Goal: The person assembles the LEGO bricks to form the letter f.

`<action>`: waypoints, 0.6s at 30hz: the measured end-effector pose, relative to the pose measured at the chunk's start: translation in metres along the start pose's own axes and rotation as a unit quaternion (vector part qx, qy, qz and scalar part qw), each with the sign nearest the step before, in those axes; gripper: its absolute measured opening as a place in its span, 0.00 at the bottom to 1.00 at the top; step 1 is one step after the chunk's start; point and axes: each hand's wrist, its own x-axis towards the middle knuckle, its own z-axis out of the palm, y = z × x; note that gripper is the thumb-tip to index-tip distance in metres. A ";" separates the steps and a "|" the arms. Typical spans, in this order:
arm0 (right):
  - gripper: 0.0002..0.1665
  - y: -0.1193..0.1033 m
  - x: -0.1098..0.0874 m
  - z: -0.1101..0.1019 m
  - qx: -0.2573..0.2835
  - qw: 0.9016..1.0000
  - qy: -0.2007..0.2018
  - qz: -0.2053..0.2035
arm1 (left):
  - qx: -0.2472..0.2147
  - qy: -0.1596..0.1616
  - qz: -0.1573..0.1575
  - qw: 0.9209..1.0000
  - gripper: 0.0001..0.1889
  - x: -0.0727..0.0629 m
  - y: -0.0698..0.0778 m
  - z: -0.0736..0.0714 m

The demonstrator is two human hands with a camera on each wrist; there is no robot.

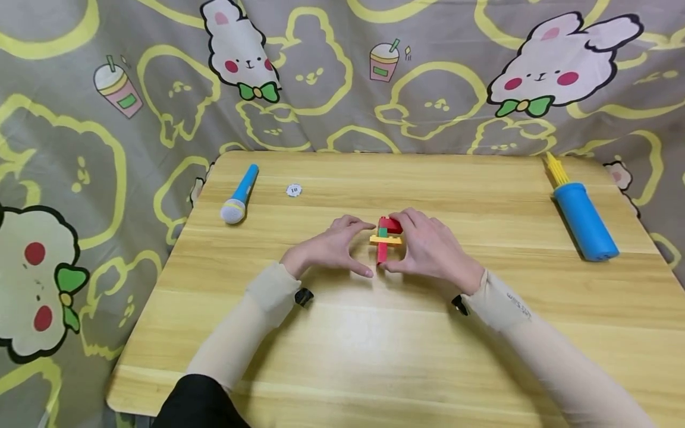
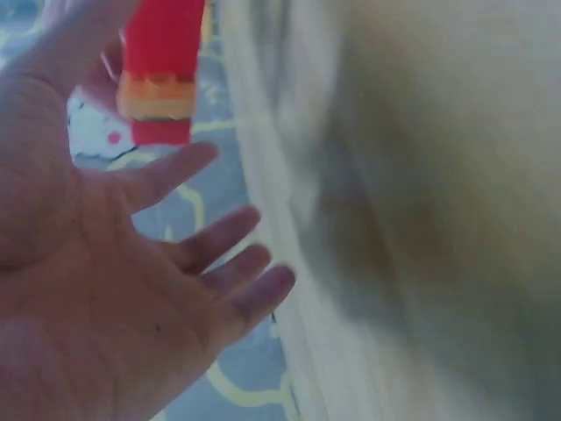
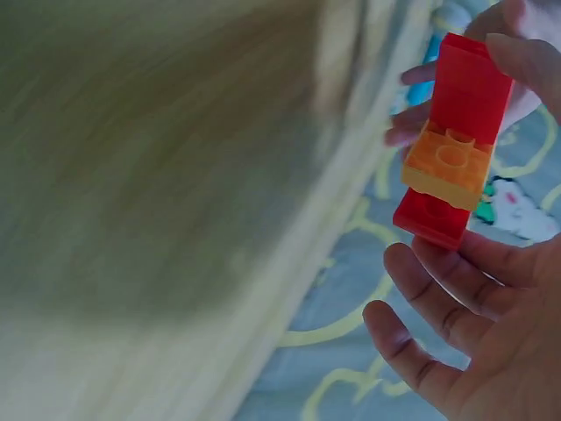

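Observation:
A small assembly of toy building bricks (image 1: 382, 254) is held above the table in front of me. It joins red bricks (image 3: 471, 96), an orange crosspiece (image 3: 445, 163) and a green brick (image 1: 382, 232). My right hand (image 1: 430, 245) pinches it, thumb at the near end and fingertips at the far end. To its left is my left hand (image 1: 329, 245), thumb and fingers spread and holding nothing. In the left wrist view the left palm (image 2: 105, 272) lies bare beside the bricks.
On the wooden table (image 1: 364, 356), a blue toy microphone (image 1: 244, 193) and a round white token marked 10 (image 1: 294, 190) lie at the back left. A blue hand pump (image 1: 585, 223) with yellow sticks (image 1: 557, 169) lies at the right. Patterned cloth (image 1: 332, 71) hangs behind.

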 end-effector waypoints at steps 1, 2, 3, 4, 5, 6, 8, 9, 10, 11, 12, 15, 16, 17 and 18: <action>0.54 0.003 0.000 0.002 0.000 1.000 -0.010 0.008 | 0.023 0.009 0.003 1.000 0.50 0.001 0.000 0.002; 0.55 0.005 0.001 0.004 -0.001 1.000 -0.021 0.014 | 0.041 0.016 0.005 0.999 0.50 0.002 0.000 0.005; 0.55 0.006 0.001 0.006 0.001 0.999 -0.031 0.019 | 0.056 0.021 0.008 0.998 0.48 0.002 0.000 0.007; 0.55 0.007 0.002 0.008 0.002 0.999 -0.042 0.025 | 0.070 0.025 0.010 0.997 0.46 0.003 0.000 0.010; 0.55 0.008 0.002 0.010 0.004 0.998 -0.051 0.029 | 0.079 0.029 0.011 0.996 0.45 0.004 0.000 0.013; 0.56 0.009 0.003 0.012 0.006 0.998 -0.058 0.032 | 0.086 0.032 0.010 0.996 0.43 0.005 0.000 0.015; 0.57 0.010 0.005 0.015 0.009 0.997 -0.069 0.038 | 0.098 0.038 0.007 0.994 0.42 0.005 0.000 0.018; 0.57 0.010 0.006 0.016 0.010 0.997 -0.072 0.041 | 0.103 0.042 0.006 0.994 0.41 0.005 0.000 0.019; 0.57 0.009 0.006 0.016 0.010 0.996 -0.074 0.041 | 0.107 0.046 0.006 0.993 0.41 0.006 0.001 0.020; 0.57 0.009 0.007 0.017 0.010 0.996 -0.075 0.042 | 0.110 0.049 0.006 0.993 0.40 0.005 0.001 0.020; 0.57 0.009 0.008 0.017 0.009 0.996 -0.076 0.042 | 0.113 0.052 0.008 0.992 0.40 0.005 0.001 0.020; 0.58 0.009 0.009 0.018 0.006 0.996 -0.077 0.039 | 0.117 0.055 0.011 0.992 0.39 0.005 0.001 0.021; 0.58 0.009 0.009 0.018 0.006 0.996 -0.078 0.037 | 0.118 0.055 0.012 0.991 0.39 0.005 0.001 0.020; 0.58 0.009 0.009 0.019 0.005 0.996 -0.079 0.037 | 0.118 0.055 0.012 0.991 0.39 0.005 0.001 0.021; 0.58 0.010 0.009 0.019 0.005 0.996 -0.080 0.038 | 0.118 0.055 0.012 0.991 0.39 0.005 0.001 0.021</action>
